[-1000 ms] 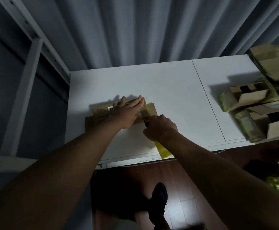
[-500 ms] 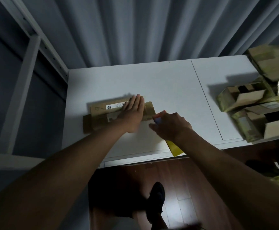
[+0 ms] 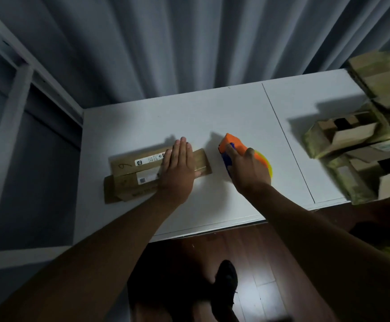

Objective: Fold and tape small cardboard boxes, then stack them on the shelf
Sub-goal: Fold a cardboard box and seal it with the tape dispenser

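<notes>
My white table [image 3: 212, 112] carries everything here; a thin dark seam runs across its top from back to front, right of the middle. On the left part a flat brown box [image 3: 138, 173] lies directly on the surface, white labels on its upper face. Just right of it, apart from it, the orange tape dispenser [image 3: 236, 145] stands on the tabletop, a yellow roll at its right end. Well apart, at the right edge, a heap of boxes [image 3: 352, 145] rests on the table, some open-topped.
</notes>
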